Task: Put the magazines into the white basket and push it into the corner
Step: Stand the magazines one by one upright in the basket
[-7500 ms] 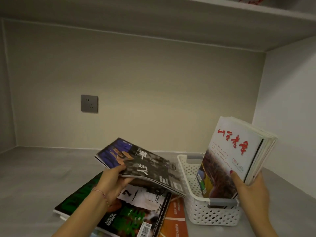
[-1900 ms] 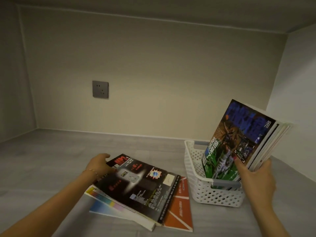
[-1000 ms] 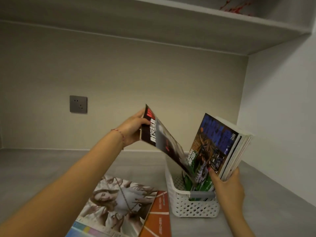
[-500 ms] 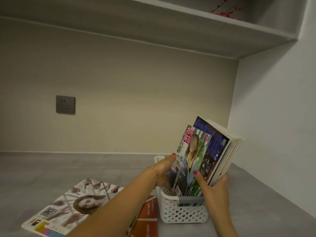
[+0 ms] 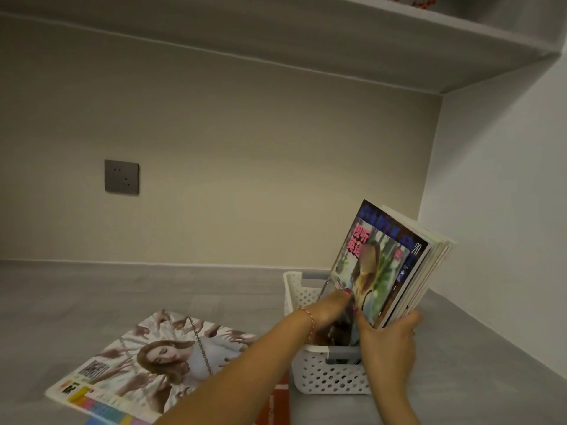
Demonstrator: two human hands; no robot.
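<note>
Upright in the white basket (image 5: pixel 319 377), magazines (image 5: pixel 395 265) numbered "20" are gripped by both hands, right hand (image 5: pixel 388 342) and left hand (image 5: pixel 333 306).

grey wall socket (image 5: pixel 121 177), overhead shelf (image 5: pixel 306 44)

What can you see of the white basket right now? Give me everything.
The white basket looks like plastic, small and rectangular, with walls perforated by round holes and a grey handle bar at each short end. It sits upright on the grey shelf surface, short of the right wall. A stack of magazines stands in it, leaning right, far taller than its rim. The right hand grips the stack; the left hand presses on the front cover. Its left side is partly hidden by the left forearm.
</note>
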